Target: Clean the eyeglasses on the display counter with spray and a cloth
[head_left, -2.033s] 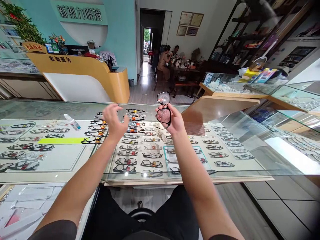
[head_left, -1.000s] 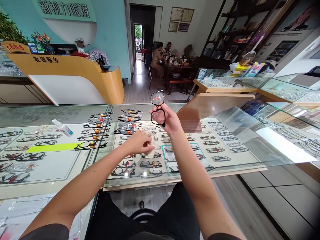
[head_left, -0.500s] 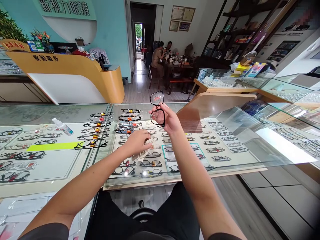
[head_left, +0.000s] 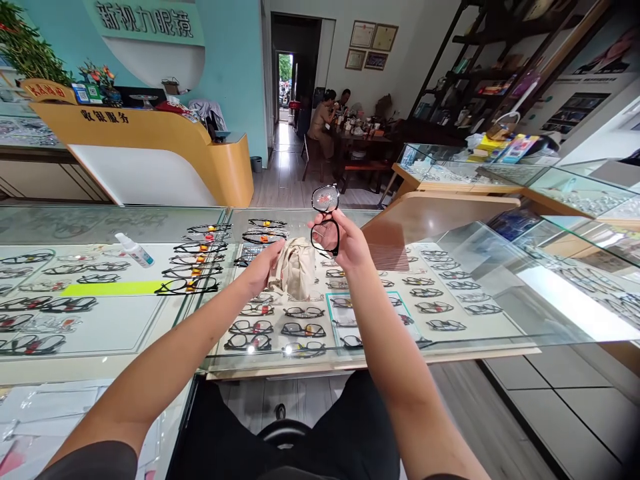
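Observation:
My right hand (head_left: 351,241) is closed on a pair of black-framed eyeglasses (head_left: 339,239), held up on end above the glass counter with one lens over the other. Red marking shows on the upper lens. A crumpled cream cloth (head_left: 299,268) hangs from my left hand (head_left: 265,267), whose fingers pinch its left side. The cloth is just left of the eyeglasses and apart from them. Left of my left hand, a column of black glasses (head_left: 200,259) with orange tags lies on the counter top.
A white spray bottle (head_left: 134,250) lies tilted on the left of the glass counter (head_left: 115,363). Rows of glasses (head_left: 434,307) show beneath the glass. A brown curved board (head_left: 430,208) stands behind my right hand. Two people (head_left: 323,123) sit at a far table.
My left hand has lifted and turned, raising the cloth so that it hangs in full view. My right hand still holds the eyeglasses; the view has shifted slightly.

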A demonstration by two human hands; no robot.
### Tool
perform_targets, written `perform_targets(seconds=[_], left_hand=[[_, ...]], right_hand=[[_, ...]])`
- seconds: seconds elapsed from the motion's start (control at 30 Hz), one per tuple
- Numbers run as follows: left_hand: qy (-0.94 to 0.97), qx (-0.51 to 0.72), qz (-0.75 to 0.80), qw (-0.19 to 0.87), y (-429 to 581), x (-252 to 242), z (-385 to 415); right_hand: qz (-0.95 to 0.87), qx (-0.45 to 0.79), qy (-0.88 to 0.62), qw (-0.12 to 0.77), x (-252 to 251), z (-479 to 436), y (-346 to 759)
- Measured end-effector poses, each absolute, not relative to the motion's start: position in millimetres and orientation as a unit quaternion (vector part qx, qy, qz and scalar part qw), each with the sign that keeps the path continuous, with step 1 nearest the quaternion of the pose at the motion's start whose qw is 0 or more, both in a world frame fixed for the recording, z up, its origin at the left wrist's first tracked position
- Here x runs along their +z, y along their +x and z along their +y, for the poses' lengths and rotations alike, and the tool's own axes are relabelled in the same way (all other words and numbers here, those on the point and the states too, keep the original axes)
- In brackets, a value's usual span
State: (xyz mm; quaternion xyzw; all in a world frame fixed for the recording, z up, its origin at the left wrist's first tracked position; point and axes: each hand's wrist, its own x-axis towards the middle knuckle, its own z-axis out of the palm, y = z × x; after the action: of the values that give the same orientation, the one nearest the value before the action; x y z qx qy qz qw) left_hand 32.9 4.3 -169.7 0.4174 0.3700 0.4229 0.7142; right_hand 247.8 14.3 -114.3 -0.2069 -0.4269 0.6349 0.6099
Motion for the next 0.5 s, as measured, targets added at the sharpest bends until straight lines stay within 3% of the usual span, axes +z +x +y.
perform_targets(seconds=[0.2,0.5], left_hand=[[0.428,0.504,0.365,0.656,32.4,-164.3,6.7],[0.423,0.517,0.362,0.65,29.9,-159.8,9.1]], right_hand=[[-0.444,0.637,-0.192,0.601,-118.9,16.2,245.7],[-0.485,0.658,-0.191,0.543,-120.4,10.5,241.3]])
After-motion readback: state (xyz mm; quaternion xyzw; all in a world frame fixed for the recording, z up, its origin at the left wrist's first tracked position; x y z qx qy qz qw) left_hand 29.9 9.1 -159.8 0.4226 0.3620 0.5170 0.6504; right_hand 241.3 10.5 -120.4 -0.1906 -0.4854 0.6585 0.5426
